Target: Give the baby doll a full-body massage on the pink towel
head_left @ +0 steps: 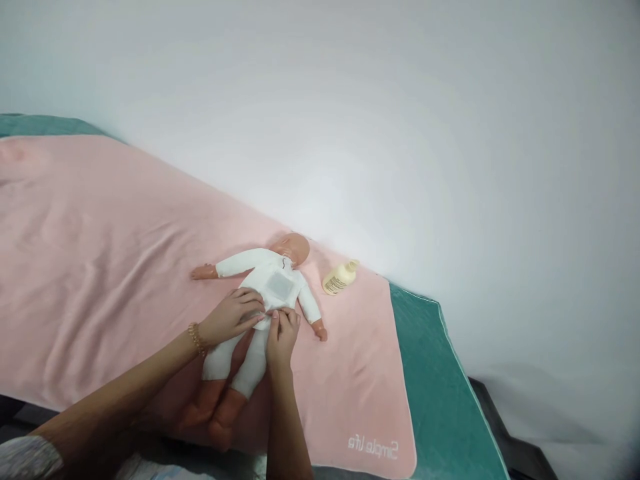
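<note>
A baby doll [256, 280] lies on its back on a pink blanket, head toward the wall. Its body is white cloth with a grey patch on the chest, and its head, hands and lower legs are tan plastic. My left hand [235, 315] rests at the doll's waist, fingers bent and thumb drawn in toward them. At the other side of the waist my right hand [284, 337] is closed in a pinch, its fingertips nearly meeting the left ones. What lies between the fingertips is too small to make out.
A pale yellow pump bottle [339, 279] leans or lies beside the doll's head. The pink blanket [120, 220] covers a green quilted sheet [430, 360], which shows at the right and far left. A white wall [350, 133] rises behind the bed.
</note>
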A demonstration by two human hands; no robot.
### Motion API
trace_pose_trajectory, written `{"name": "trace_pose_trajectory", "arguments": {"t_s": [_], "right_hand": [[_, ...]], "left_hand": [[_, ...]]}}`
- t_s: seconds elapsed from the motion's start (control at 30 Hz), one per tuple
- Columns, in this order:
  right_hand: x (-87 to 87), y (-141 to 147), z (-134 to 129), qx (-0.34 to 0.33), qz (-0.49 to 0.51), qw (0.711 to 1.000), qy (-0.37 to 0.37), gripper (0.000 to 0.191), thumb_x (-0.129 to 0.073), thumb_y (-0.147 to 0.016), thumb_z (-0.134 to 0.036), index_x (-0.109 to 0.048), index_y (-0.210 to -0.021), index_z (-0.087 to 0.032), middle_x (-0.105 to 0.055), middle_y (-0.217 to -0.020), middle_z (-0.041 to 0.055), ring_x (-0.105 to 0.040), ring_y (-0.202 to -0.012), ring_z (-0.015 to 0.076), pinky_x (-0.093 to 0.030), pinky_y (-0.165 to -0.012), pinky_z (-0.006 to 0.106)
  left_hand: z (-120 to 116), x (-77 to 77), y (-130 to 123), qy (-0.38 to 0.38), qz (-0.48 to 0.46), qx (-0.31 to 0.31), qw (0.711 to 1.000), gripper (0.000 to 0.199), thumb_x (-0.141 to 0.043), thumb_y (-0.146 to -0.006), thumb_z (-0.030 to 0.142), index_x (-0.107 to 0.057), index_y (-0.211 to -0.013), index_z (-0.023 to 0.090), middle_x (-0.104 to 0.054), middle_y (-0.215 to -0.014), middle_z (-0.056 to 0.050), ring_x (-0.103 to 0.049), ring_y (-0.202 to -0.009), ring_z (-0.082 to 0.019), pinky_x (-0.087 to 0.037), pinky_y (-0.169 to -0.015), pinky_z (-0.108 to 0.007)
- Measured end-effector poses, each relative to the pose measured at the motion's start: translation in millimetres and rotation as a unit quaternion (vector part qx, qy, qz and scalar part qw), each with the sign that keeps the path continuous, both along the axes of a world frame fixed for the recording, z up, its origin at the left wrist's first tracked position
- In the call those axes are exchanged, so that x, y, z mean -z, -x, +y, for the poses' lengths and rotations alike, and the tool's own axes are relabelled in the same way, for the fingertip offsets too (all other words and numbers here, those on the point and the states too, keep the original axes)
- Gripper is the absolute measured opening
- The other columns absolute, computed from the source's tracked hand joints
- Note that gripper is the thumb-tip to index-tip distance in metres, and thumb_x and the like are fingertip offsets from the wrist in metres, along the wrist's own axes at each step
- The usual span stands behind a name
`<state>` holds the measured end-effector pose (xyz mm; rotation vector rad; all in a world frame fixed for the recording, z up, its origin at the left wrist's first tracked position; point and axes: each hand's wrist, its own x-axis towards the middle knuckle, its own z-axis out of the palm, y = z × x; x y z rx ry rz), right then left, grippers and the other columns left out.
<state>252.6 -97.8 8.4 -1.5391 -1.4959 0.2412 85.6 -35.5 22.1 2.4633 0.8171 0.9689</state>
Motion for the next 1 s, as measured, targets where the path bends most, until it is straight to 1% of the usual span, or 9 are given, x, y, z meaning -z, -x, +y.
{"name": "trace_pose_trajectory", "arguments": {"t_s": [0.13, 0.27, 0.33, 0.43, 0.5, 0.77, 0.87, 1.0], "right_hand": [[5.6, -2, 3, -0.004, -0.002, 1.0, 0.025, 0.031, -0.042, -0.097, -0.029, -0.07, -0.087, -0.021, -0.062, -0.093, 0.0066, -0.053, -0.095, 0.0216, -0.04, -0.086, 0.036], [6.3, -2, 1, -0.007, -0.007, 1.0, 0.024, 0.031, -0.042, -0.097, -0.029, -0.069, -0.086, -0.02, -0.063, -0.095, 0.0069, -0.053, -0.096, 0.0218, -0.04, -0.087, 0.036], [4.4, -2, -1, -0.007, -0.011, 1.0, 0.011, 0.031, -0.041, -0.098, -0.03, -0.069, -0.09, -0.02, -0.062, -0.098, 0.0075, -0.053, -0.098, 0.0219, -0.041, -0.089, 0.036], [1.6, -1, -2, -0.002, -0.018, 1.0, -0.021, 0.032, -0.039, -0.099, -0.031, -0.069, -0.101, -0.02, -0.06, -0.105, 0.0096, -0.052, -0.105, 0.0225, -0.04, -0.093, 0.038], [1.0, -1, -1, -0.001, -0.023, 0.999, -0.031, 0.033, -0.038, -0.099, -0.033, -0.068, -0.106, -0.02, -0.059, -0.108, 0.0106, -0.052, -0.107, 0.023, -0.04, -0.095, 0.039], [2.5, -3, 4, -0.019, -0.044, 0.999, 0.019, 0.033, -0.039, -0.099, -0.033, -0.07, -0.101, -0.021, -0.062, -0.103, 0.0092, -0.053, -0.102, 0.023, -0.04, -0.091, 0.039], [1.8, -3, 3, -0.016, -0.048, 0.999, 0.015, 0.033, -0.039, -0.099, -0.033, -0.069, -0.101, -0.02, -0.062, -0.102, 0.0092, -0.053, -0.102, 0.023, -0.04, -0.091, 0.039], [-1.2, -2, 4, -0.009, -0.055, 0.998, -0.033, 0.034, -0.038, -0.099, -0.033, -0.068, -0.106, -0.02, -0.06, -0.106, 0.0106, -0.053, -0.106, 0.0225, -0.04, -0.094, 0.038]], "left_hand": [[7, 6.4, -2, 0.028, 0.003, 0.002, 1.0, 0.022, -0.051, -0.095, 0.036, -0.069, -0.095, 0.023, -0.067, -0.101, -0.003, -0.055, -0.101, -0.021, -0.039, -0.092, -0.035], [9, 6.6, -3, 0.02, 0.0, -0.002, 1.0, 0.022, -0.051, -0.095, 0.035, -0.068, -0.095, 0.022, -0.067, -0.101, -0.003, -0.055, -0.101, -0.021, -0.04, -0.09, -0.036], [8, 4.7, -3, 0.003, -0.015, -0.007, 1.0, 0.021, -0.05, -0.095, 0.034, -0.067, -0.098, 0.022, -0.067, -0.103, -0.004, -0.055, -0.102, -0.021, -0.04, -0.091, -0.036], [8, 2.5, -2, -0.028, -0.047, -0.017, 0.998, 0.022, -0.048, -0.096, 0.031, -0.065, -0.105, 0.021, -0.066, -0.108, -0.006, -0.054, -0.107, -0.022, -0.04, -0.095, -0.038], [10, 3.0, -3, -0.037, -0.049, -0.018, 0.998, 0.022, -0.048, -0.096, 0.031, -0.064, -0.108, 0.02, -0.065, -0.109, -0.006, -0.053, -0.108, -0.022, -0.04, -0.096, -0.038], [17, 12.2, -7, -0.012, -0.015, -0.021, 1.0, 0.022, -0.05, -0.095, 0.034, -0.066, -0.101, 0.021, -0.068, -0.104, -0.005, -0.056, -0.104, -0.021, -0.041, -0.093, -0.036], [16, 10.0, -6, -0.021, -0.012, -0.019, 1.0, 0.02, -0.05, -0.095, 0.033, -0.066, -0.1, 0.021, -0.067, -0.103, -0.005, -0.055, -0.104, -0.021, -0.041, -0.093, -0.037], [16, 1.9, -4, -0.045, -0.028, -0.013, 0.999, 0.02, -0.046, -0.097, 0.028, -0.064, -0.099, 0.019, -0.066, -0.103, -0.006, -0.055, -0.102, -0.02, -0.041, -0.092, -0.036]]}}
